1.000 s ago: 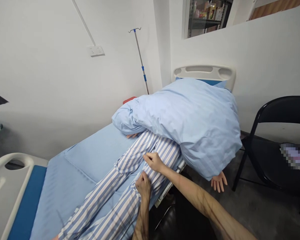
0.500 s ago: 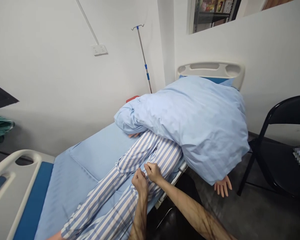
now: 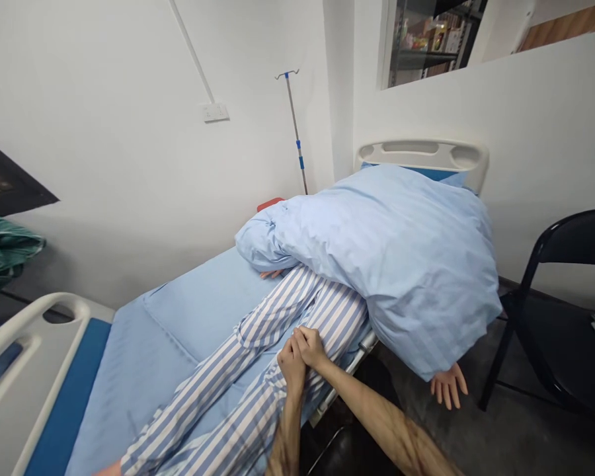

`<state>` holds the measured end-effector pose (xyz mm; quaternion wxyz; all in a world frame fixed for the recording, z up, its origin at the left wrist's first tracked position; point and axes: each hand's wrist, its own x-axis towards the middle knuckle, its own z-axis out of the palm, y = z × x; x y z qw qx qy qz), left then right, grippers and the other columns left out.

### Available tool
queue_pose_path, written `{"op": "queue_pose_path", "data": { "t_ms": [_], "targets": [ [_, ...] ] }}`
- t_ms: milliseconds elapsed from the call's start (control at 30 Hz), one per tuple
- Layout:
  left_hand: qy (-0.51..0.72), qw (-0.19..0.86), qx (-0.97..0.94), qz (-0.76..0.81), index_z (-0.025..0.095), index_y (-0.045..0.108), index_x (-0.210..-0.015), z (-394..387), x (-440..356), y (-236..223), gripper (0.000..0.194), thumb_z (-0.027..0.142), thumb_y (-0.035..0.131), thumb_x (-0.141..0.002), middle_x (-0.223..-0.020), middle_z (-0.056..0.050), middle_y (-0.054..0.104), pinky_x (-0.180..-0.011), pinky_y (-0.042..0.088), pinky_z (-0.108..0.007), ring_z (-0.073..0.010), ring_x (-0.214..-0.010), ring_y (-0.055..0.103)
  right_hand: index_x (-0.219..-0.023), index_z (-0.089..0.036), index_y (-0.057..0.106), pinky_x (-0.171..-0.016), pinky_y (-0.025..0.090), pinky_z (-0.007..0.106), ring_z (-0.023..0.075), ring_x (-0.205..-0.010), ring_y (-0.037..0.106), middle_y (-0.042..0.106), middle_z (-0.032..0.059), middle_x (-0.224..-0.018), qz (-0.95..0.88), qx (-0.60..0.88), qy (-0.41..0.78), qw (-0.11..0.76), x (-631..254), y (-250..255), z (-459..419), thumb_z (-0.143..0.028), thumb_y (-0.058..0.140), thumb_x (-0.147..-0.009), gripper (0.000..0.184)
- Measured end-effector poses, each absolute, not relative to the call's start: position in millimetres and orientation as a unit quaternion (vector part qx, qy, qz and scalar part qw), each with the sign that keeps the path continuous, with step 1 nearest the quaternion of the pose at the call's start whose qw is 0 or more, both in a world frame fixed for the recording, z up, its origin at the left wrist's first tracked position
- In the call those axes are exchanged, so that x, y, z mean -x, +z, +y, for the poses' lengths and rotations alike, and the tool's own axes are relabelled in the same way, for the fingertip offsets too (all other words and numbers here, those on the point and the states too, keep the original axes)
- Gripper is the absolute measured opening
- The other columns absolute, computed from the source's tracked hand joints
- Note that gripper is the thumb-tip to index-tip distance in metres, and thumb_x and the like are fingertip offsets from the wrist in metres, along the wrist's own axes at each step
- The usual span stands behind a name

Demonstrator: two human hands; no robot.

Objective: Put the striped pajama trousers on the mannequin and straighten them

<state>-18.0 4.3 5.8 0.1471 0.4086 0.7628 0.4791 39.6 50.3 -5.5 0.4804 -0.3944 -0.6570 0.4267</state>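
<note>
Both hands have closed in on each other since the earlier frame: the right hand now meets the left hand at the fingers, which lie bunched together on the striped pyjama trousers. Whether they clamp the cloth, I cannot tell. The trouser legs run on a long diagonal, from below and left of the fingers up and to the right, disappearing under the blue quilt. The nearer trouser leg lies directly beneath the fingers. The left forearm rises from directly below them, while the right forearm reaches in from the lower right, across the bed's metal side rail.
</note>
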Motion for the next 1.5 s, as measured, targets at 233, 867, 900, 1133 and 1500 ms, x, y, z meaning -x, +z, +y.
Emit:
{"op": "queue_pose_path", "data": {
  "t_ms": [233, 867, 900, 1133, 1500],
  "targets": [
    [0.481, 0.105, -0.418, 0.763, 0.02, 0.039, -0.048, -4.8, 22.6, 0.3, 0.039, 0.037, 0.041, -0.083, -0.046, 0.001, 0.045, -0.056, 0.027, -0.027, -0.0117, -0.051, 0.038, -0.054, -0.019, 0.029, -0.051, 0.023, 0.025, 0.0078, -0.048, 0.031, 0.031, -0.0054, -0.048, -0.727, 0.333, 0.385, 0.461, -62.8, 48.5, 73.1, -0.038, 0.04, -0.092, 0.044],
    [0.596, 0.199, -0.299, 0.718, 0.021, 0.03, -0.05, 8.8, 16.0, 22.0, 0.042, 0.043, 0.048, -0.081, -0.049, 0.005, 0.029, -0.051, 0.029, -0.025, -0.0088, -0.051, 0.029, -0.058, -0.02, 0.029, -0.056, 0.025, 0.027, 0.0097, -0.049, 0.035, 0.033, -0.0037, -0.05, -0.744, 0.368, 0.37, 0.417, -74.0, 5.4, 79.1, -0.035, 0.038, -0.093, 0.039],
    [0.62, 0.206, -0.29, 0.699, 0.022, 0.03, -0.051, 16.7, 13.3, 30.4, 0.042, 0.043, 0.049, -0.081, -0.049, 0.005, 0.029, -0.05, 0.029, -0.025, -0.0085, -0.05, 0.028, -0.058, -0.02, 0.03, -0.056, 0.024, 0.027, 0.0098, -0.049, 0.035, 0.032, -0.0038, -0.05, -0.739, 0.372, 0.368, 0.424, -73.6, 4.1, 78.4, -0.035, 0.037, -0.093, 0.039],
    [0.686, 0.222, -0.256, 0.644, 0.023, 0.029, -0.053, 60.1, -8.4, 48.5, 0.038, 0.039, 0.043, -0.084, -0.049, 0.005, 0.031, -0.05, 0.031, -0.026, -0.008, -0.049, 0.031, -0.057, -0.021, 0.034, -0.054, 0.025, 0.027, 0.0115, -0.049, 0.039, 0.037, -0.0024, -0.049, -0.695, 0.391, 0.38, 0.468, -72.9, -0.3, 76.3, -0.037, 0.039, -0.091, 0.039],
    [0.549, 0.174, -0.37, 0.729, 0.021, 0.036, -0.048, 46.4, -16.4, 15.7, 0.039, 0.039, 0.039, -0.082, -0.045, 0.002, 0.038, -0.054, 0.028, -0.026, -0.0106, -0.049, 0.035, -0.055, -0.02, 0.031, -0.052, 0.025, 0.025, 0.0092, -0.05, 0.033, 0.034, -0.0043, -0.049, -0.682, 0.392, 0.409, 0.463, -77.3, 21.6, 93.0, -0.044, 0.038, -0.091, 0.044]
  ]
}}
